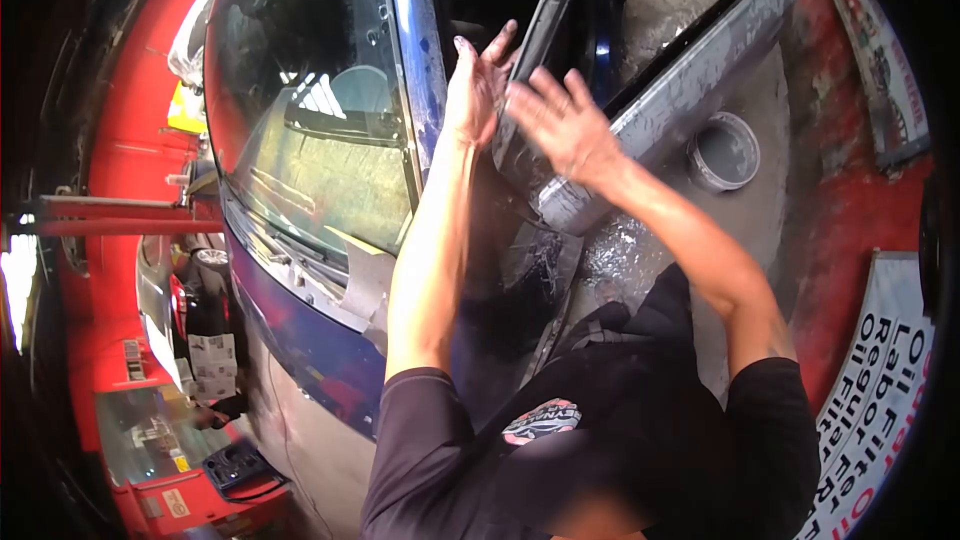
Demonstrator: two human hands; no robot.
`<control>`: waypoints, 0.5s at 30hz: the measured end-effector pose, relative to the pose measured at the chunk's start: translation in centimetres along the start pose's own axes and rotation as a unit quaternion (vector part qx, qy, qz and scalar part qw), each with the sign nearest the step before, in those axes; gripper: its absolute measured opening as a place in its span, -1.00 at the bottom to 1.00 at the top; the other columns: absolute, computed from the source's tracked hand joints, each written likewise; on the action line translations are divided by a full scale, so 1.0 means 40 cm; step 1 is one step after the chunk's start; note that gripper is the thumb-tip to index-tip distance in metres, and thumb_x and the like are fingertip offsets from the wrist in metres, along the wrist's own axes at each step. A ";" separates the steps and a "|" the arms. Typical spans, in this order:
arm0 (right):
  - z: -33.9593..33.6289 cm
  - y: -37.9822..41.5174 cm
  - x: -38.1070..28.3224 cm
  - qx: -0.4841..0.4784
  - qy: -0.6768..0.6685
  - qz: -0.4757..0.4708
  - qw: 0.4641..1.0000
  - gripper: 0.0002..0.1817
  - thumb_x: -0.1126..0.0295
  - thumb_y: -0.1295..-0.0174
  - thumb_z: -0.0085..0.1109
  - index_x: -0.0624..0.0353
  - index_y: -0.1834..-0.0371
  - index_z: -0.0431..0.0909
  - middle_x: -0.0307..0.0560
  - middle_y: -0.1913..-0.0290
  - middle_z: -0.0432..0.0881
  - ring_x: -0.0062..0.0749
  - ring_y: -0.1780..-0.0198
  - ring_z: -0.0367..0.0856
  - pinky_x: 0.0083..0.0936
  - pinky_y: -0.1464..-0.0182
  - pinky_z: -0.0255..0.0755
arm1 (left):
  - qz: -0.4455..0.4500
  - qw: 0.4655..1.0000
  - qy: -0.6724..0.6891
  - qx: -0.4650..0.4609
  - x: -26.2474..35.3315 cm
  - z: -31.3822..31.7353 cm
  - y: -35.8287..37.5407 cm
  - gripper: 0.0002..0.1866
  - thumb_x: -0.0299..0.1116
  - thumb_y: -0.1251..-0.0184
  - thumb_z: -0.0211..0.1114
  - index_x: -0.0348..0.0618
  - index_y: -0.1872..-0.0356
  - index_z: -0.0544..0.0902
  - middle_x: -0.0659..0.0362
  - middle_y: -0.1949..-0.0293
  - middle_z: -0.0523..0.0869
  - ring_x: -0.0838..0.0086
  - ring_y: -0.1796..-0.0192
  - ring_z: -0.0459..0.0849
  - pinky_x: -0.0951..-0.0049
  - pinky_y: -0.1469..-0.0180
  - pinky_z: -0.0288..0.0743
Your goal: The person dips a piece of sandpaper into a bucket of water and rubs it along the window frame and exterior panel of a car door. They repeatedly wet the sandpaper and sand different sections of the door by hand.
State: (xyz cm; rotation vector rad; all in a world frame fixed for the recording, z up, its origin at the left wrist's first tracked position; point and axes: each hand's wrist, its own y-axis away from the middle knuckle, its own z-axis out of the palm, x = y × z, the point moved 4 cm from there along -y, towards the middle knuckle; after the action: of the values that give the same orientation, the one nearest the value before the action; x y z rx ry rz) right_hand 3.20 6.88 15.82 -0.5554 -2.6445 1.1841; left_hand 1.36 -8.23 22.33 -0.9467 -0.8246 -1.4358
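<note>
My left hand is raised beside the car door's dark window frame, thumb and a finger stretched apart and nothing in it. Dark smudges mark its fingertips. My right hand is open, its extended fingers slightly blurred and overlapping the inner corner of the frame in this view. Below and to the right of it runs the grey, scuffed panel of the opened car door. Left of my left hand stands the blue windshield pillar of the car.
A round bucket stands on the wet concrete floor beyond the door. The windshield and blue fender fill the left. A grey piece of sheet sits near the windshield's lower corner. At right, a lettered sign leans by a red wall.
</note>
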 end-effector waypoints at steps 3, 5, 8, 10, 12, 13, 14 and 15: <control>-0.112 -0.132 0.132 -0.001 0.102 0.089 0.991 -0.27 0.37 -0.33 0.18 0.16 -0.64 0.45 -0.03 -0.74 0.33 -0.01 -0.79 0.13 0.27 -0.74 -0.05 | -0.019 0.999 0.012 0.025 0.005 0.009 0.011 -0.01 0.47 -0.70 -0.33 -0.18 -0.76 0.19 -0.19 -0.59 0.47 0.12 -0.53 0.57 0.11 -0.65 0.35; -0.057 -0.096 0.041 -0.021 0.040 0.073 0.996 -0.27 0.38 -0.33 0.19 0.17 -0.64 0.44 -0.02 -0.74 0.32 -0.02 -0.79 0.13 0.27 -0.75 -0.06 | -0.011 1.000 -0.010 0.017 -0.010 -0.017 0.009 -0.01 0.48 -0.70 -0.33 -0.18 -0.76 0.17 -0.19 -0.59 0.48 0.11 -0.53 0.57 0.11 -0.64 0.35; -0.007 -0.010 -0.058 -0.052 -0.037 0.006 0.998 -0.23 0.36 -0.32 0.20 0.18 -0.67 0.40 0.01 -0.75 0.31 -0.02 -0.80 0.11 0.25 -0.76 -0.09 | -0.007 1.000 0.015 0.000 -0.004 -0.006 0.007 0.00 0.49 -0.69 -0.33 -0.18 -0.77 0.14 -0.19 -0.60 0.47 0.10 -0.54 0.57 0.11 -0.65 0.34; -0.061 -0.055 0.040 -0.032 -0.002 -0.027 0.999 -0.22 0.34 -0.32 0.19 0.17 -0.68 0.37 0.00 -0.75 0.31 -0.02 -0.81 0.09 0.23 -0.77 -0.12 | -0.001 1.000 -0.017 0.001 -0.002 -0.016 0.005 0.01 0.49 -0.69 -0.34 -0.18 -0.78 0.12 -0.21 -0.61 0.43 0.10 -0.56 0.54 0.11 -0.64 0.35; -0.131 -0.117 0.148 -0.065 0.155 0.036 0.985 -0.19 0.37 -0.29 0.19 0.22 -0.69 0.35 0.05 -0.77 0.26 0.01 -0.82 0.07 0.23 -0.77 -0.09 | 0.000 1.000 0.010 -0.005 -0.002 -0.005 0.002 0.02 0.50 -0.68 -0.34 -0.18 -0.79 0.07 -0.22 -0.62 0.42 0.10 -0.59 0.50 0.10 -0.63 0.38; -0.115 -0.113 0.125 -0.059 0.124 0.058 0.989 -0.19 0.39 -0.29 0.18 0.28 -0.68 0.34 0.10 -0.76 0.26 0.03 -0.81 0.08 0.21 -0.77 -0.09 | -0.001 1.000 0.017 0.002 0.002 0.005 0.007 0.02 0.51 -0.68 -0.33 -0.18 -0.79 0.09 -0.22 -0.61 0.43 0.11 -0.58 0.51 0.12 -0.64 0.36; -0.090 -0.102 0.085 -0.050 0.093 0.085 0.991 -0.19 0.41 -0.28 0.17 0.33 -0.68 0.33 0.15 -0.76 0.25 0.04 -0.81 0.08 0.19 -0.77 -0.09 | -0.004 1.000 0.021 0.006 0.006 0.011 0.010 0.03 0.51 -0.67 -0.32 -0.18 -0.78 0.11 -0.23 -0.60 0.44 0.11 -0.57 0.52 0.13 -0.64 0.34; -0.066 -0.079 0.035 -0.058 0.079 0.065 0.993 -0.19 0.42 -0.28 0.16 0.42 -0.66 0.31 0.23 -0.74 0.26 0.05 -0.81 0.10 0.17 -0.78 -0.09 | 0.007 1.000 -0.008 -0.001 0.001 -0.005 0.002 0.03 0.52 -0.66 -0.32 -0.18 -0.77 0.14 -0.24 -0.61 0.43 0.11 -0.57 0.51 0.14 -0.65 0.33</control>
State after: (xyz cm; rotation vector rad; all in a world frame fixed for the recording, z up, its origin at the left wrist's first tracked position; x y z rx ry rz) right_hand 1.96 7.31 19.96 -0.8187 -2.5856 0.9787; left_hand 1.44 -8.43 22.26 -0.9654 -0.8272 -1.4194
